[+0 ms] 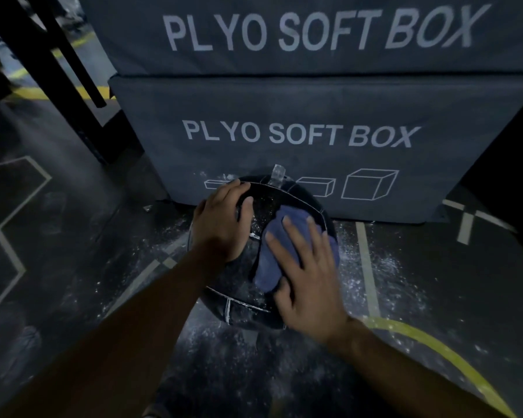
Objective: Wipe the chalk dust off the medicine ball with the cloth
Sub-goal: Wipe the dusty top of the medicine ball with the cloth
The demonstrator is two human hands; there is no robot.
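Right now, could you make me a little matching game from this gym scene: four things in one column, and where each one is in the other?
Things:
1. cloth
2. left hand
3. medicine ball
4. yellow line

Places:
A. on the floor, before the lower plyo box
B. flat on the ball's left side
C. curving across the floor at lower right
D. under the right hand

Pairs: 1-D, 2-B, 3-A, 4-C

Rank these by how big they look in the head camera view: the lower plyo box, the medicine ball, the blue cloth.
1. Lower plyo box
2. Medicine ball
3. Blue cloth, partly hidden under the right hand
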